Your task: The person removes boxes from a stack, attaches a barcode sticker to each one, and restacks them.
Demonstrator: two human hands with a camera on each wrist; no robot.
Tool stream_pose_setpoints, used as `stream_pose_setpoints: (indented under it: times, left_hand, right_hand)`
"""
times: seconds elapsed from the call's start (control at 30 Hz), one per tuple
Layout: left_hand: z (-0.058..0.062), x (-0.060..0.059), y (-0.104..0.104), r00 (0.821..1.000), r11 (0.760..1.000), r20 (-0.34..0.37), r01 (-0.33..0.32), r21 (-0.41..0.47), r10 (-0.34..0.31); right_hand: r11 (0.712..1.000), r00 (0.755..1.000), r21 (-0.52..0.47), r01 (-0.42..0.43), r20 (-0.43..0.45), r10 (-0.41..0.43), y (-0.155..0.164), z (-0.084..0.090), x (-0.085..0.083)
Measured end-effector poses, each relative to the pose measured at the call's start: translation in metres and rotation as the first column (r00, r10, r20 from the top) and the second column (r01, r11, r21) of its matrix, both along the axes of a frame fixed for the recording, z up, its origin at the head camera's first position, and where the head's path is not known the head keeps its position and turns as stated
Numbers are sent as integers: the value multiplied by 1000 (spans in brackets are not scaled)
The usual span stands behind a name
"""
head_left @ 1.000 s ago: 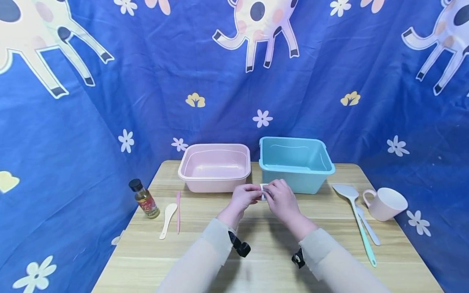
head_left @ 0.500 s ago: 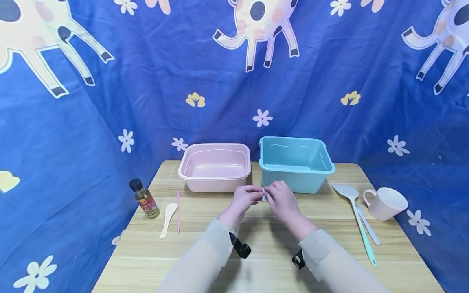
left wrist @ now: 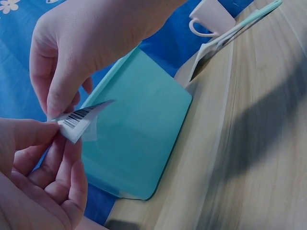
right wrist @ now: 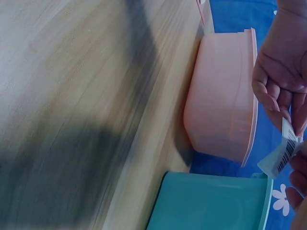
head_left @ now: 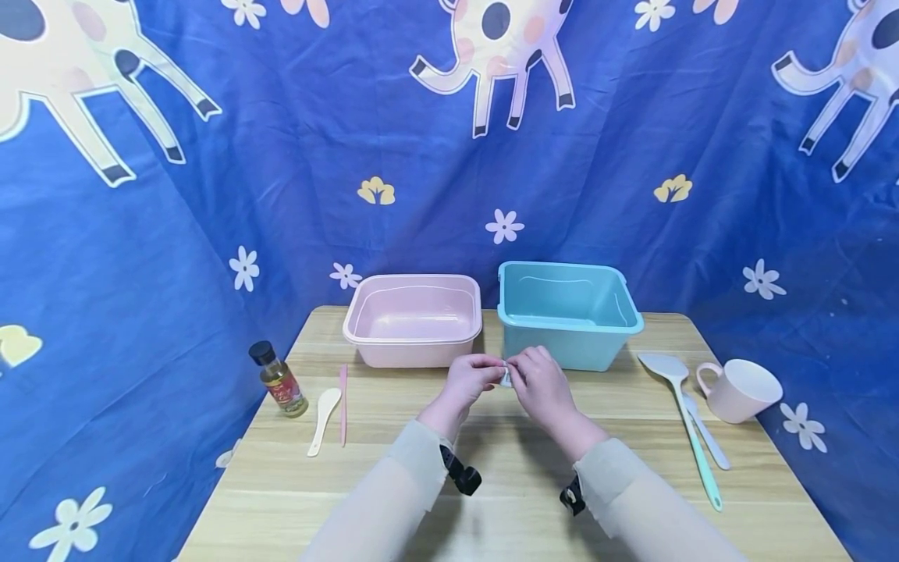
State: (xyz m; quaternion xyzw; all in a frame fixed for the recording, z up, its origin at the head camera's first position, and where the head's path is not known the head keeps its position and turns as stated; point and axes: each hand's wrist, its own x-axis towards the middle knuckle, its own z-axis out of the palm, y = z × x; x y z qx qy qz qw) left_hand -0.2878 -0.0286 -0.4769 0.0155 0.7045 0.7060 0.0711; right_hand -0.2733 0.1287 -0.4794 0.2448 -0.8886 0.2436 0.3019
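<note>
Pinching a small barcode sticker (left wrist: 79, 120) between them, the left hand (head_left: 469, 381) and right hand (head_left: 539, 384) hover before the teal tub (head_left: 569, 312).

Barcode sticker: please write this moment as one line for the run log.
left hand: pinches barcode sticker | right hand: pinches same sticker | place: above table, before teal bin

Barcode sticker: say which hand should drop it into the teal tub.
Probably right: the right hand pinches the small white barcode sticker alongside the left hand, and lies nearer the teal plastic tub.
</note>
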Motion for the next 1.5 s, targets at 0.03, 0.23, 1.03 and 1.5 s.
stream_pose_setpoints:
  times: [0.03,0.23,1.03,1.5]
  left_hand:
    - [1,0,0,1000,1000,3,-1,1,1]
    - [1,-1,-2,1000,1000,-1,9,7,-9]
    - [-8,0,-1,998,999,43,-38,8,37]
    - [-10,0,-6,997,999,63,-40,-8,40]
  right_hand:
    - [1000,1000,-5,2,1,-2,0,0,0]
    - [999,999,-43,25,40,-24,-1,1,0]
    - [894,938,-399,204,340,-62,15,0,-6]
    - [795,897,-516,318,436,-76,22,1,-10]
